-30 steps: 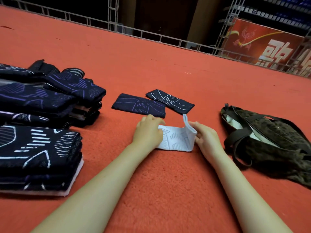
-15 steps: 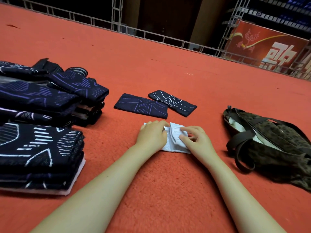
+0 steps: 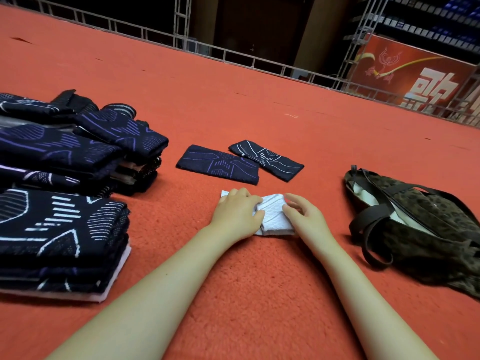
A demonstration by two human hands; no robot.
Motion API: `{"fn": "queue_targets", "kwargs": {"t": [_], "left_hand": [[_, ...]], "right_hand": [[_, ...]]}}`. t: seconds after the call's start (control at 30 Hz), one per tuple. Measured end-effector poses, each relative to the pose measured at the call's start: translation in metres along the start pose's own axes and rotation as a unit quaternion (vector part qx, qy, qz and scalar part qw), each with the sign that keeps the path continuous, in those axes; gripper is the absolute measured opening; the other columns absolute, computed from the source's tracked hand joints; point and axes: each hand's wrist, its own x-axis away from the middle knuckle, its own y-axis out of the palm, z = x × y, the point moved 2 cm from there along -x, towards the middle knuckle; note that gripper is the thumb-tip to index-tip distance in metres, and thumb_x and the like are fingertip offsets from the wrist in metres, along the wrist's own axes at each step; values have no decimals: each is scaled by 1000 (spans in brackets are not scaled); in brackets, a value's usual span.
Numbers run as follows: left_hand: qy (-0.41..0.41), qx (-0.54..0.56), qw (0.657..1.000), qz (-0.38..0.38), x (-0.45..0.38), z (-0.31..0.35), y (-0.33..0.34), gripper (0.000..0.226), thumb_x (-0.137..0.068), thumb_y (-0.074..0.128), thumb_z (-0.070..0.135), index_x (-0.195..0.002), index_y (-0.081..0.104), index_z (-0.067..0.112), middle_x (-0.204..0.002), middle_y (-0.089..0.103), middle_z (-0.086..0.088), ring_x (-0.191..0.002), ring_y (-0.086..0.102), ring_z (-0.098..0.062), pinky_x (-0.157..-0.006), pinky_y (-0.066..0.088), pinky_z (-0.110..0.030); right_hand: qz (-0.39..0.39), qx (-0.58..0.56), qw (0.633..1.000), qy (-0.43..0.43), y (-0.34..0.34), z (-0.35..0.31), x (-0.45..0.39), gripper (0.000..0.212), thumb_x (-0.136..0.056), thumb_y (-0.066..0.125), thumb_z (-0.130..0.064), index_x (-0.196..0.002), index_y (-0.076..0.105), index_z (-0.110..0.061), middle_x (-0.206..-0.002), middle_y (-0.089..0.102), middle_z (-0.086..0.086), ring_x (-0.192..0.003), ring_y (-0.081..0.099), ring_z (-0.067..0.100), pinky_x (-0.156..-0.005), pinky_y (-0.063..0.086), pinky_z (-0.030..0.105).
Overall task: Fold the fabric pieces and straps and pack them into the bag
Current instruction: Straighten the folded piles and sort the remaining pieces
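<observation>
1. on a red carpet [image 3: 259, 294], a person's left hand [image 3: 235, 215] presses curled fingers onto a folded white fabric piece [image 3: 274, 215]; the right hand [image 3: 306, 216] hovers at its right edge, fingers relaxed and gripping nothing.
2. the bag [image 3: 420, 229] lies open well to the right, apart from the piece.
3. risk: the fold could spring open if the left hand lifts before the right hand takes hold.
4. two dark folded pieces [image 3: 239, 162] wait just beyond, unpacked.
</observation>
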Motion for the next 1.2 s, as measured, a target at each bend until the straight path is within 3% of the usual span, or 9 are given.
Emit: {"fn": "queue_targets", "kwargs": {"t": [0.1, 0.2, 0.4, 0.5, 0.67, 0.77, 0.9, 1.0, 1.2], "left_hand": [[-2, 20, 1000, -6, -1, 1, -2, 45, -92, 46, 46, -133, 50, 29, -125, 50, 1, -121, 39, -19, -107, 25, -35], [13, 30, 999, -10, -2, 2, -1, 47, -91, 48, 46, -135, 49, 28, -126, 50, 1, -122, 38, -18, -108, 25, -36], [26, 200, 979, 40, -2, 16, 3, 40, -84, 64, 23, -124, 60, 20, -115, 55, 0, -105, 47, -13, -96, 35, -24], [-89, 417, 904, -35, -2, 24, 2, 21, -89, 55, 22, -107, 66, 19, -105, 67, -2, -93, 61, -14, -89, 45, -27], [-176, 619, 765, -32, -7, 22, -3, 32, -88, 44, 35, -85, 63, 8, -69, 66, -2, -65, 61, -14, -67, 49, -24], [-176, 526, 832, -14, -9, 15, -2, 52, -86, 49, 36, -132, 46, 12, -107, 59, -4, -98, 58, -20, -87, 45, -34], [-127, 101, 987, 2, -7, -5, -9, 57, -92, 42, 17, -146, 24, 24, -135, 41, -8, -125, 36, -28, -102, 33, -38], [-132, -37, 990, -43, -6, -9, -6, 50, -95, 37, 20, -144, 27, 20, -141, 32, -7, -129, 26, -27, -103, 25, -36], [-135, 59, 989, 12, -9, -14, -7, 49, -95, 39, 23, -143, 32, 20, -140, 40, -10, -129, 33, -31, -106, 27, -39]], "right_hand": [[-30, -150, 987, 49, 1, -4, 3, 23, -90, 57, -20, -110, 67, -13, -97, 68, 7, -80, 58, 16, -62, 45, 28], [-39, -256, 964, 64, 1, -6, 4, 36, -76, 58, -21, -108, 69, -8, -103, 70, 20, -87, 63, 27, -78, 48, 39], [-8, -299, 953, 40, -8, -16, 5, 23, -87, 56, -16, -100, 68, -2, -91, 73, 12, -85, 69, 24, -78, 53, 35], [-29, -317, 946, 62, -7, -17, 5, 22, -94, 47, -10, -103, 67, -6, -77, 70, 5, -69, 64, 18, -62, 47, 25], [-75, -131, 989, -3, 7, -18, 14, 37, -78, 61, -7, -110, 70, -24, -107, 67, 9, -89, 59, 8, -80, 44, 22], [-52, -48, 997, -31, 12, -22, 15, 47, -83, 62, 2, -117, 60, -29, -117, 57, 8, -93, 56, -1, -79, 40, 2], [-61, -82, 994, 39, 18, -16, 15, 63, -86, 66, -7, -140, 38, -18, -104, 60, -2, -81, 60, 7, -64, 47, 8], [-108, -151, 980, 78, 20, -17, 17, 46, -88, 63, -11, -130, 45, -20, -82, 65, 0, -58, 57, 12, -54, 47, 21], [-97, -169, 980, 28, 31, -19, 17, 56, -73, 61, -9, -128, 55, -19, -87, 69, 7, -60, 59, 7, -48, 42, 17]]}}
